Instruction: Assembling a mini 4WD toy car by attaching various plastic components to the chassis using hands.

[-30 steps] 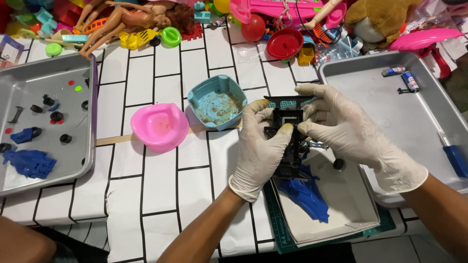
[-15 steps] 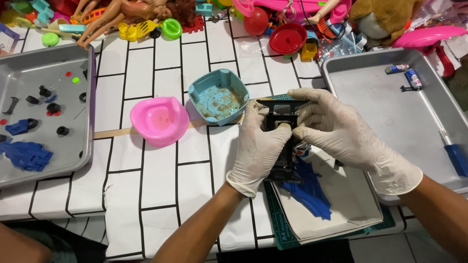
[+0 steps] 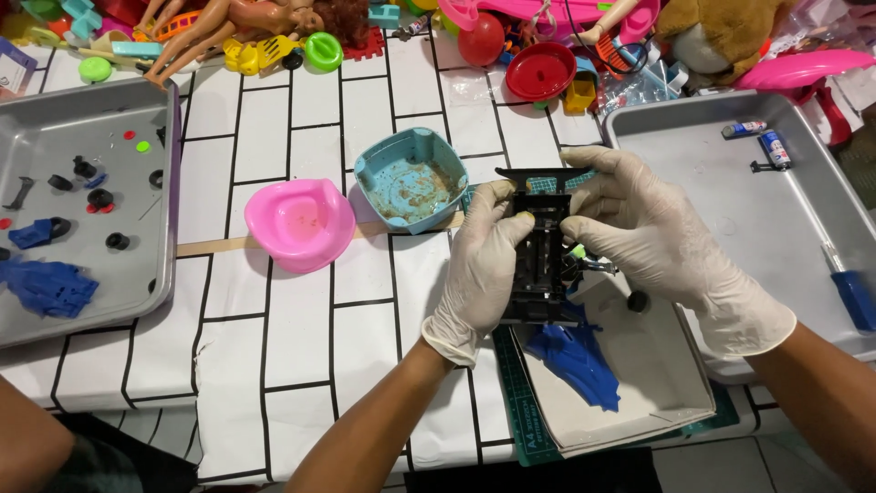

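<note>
I am gripping the black toy chassis (image 3: 540,260) between my left hand (image 3: 479,269) and right hand (image 3: 652,242). Both are closing around it, just above the white tray (image 3: 657,383).

A purple-white card (image 3: 16,66) lies at the table's far-left edge.
</note>
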